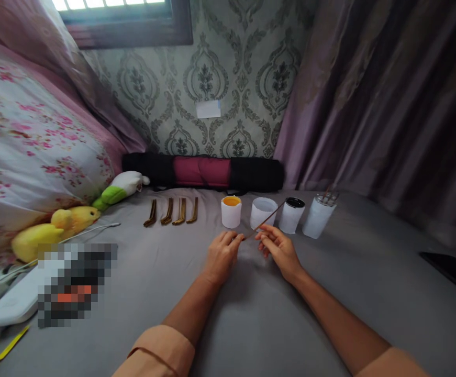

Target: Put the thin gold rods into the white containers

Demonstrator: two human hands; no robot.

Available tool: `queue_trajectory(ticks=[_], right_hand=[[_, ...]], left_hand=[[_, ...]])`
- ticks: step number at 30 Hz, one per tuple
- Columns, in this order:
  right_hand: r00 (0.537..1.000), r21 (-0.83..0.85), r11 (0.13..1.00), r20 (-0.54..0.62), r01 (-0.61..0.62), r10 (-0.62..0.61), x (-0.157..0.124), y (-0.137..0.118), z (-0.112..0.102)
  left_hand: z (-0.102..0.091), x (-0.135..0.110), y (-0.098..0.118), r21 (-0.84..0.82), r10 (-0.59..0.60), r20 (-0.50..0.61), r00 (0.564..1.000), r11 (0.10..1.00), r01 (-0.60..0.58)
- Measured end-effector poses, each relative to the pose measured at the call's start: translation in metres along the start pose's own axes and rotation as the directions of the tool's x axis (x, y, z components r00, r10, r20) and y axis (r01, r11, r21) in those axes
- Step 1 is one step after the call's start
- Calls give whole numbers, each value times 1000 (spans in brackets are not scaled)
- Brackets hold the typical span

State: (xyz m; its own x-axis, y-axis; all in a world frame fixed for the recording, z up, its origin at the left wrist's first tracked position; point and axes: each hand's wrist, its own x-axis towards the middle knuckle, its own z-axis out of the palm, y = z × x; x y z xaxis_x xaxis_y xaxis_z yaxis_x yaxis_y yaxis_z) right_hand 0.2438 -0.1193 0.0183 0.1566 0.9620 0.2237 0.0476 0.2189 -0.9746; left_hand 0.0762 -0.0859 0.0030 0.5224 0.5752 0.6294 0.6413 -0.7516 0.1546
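Note:
My left hand [222, 256] and my right hand [278, 250] rest close together on the grey sheet [251, 314]. Both pinch a thin brown stick [265, 221], which slants up and to the right toward the cups. Just beyond the hands stands a row of small white cups: one with orange paint [231, 211], one plain white [263, 212], one with black paint [292, 214], and a clear cup of water with brushes in it [319, 214]. Left of the cups lie several bent brown strips [171, 211] side by side.
A black and maroon roll [203, 172] lies along the patterned wall. Yellow [51, 230] and green-white [121, 188] plush toys sit by the floral pillow [27, 141] at left. A white device and cables [3, 303] lie at lower left. A dark flat object [453, 269] is at right.

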Motion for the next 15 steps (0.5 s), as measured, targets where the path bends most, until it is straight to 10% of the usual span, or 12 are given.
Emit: queue_trajectory(ticks=[15], right_hand=[[998, 122, 991, 8, -56, 55, -1, 3, -2]], left_hand=[[4, -1, 0, 94, 48, 84, 995, 994, -56]])
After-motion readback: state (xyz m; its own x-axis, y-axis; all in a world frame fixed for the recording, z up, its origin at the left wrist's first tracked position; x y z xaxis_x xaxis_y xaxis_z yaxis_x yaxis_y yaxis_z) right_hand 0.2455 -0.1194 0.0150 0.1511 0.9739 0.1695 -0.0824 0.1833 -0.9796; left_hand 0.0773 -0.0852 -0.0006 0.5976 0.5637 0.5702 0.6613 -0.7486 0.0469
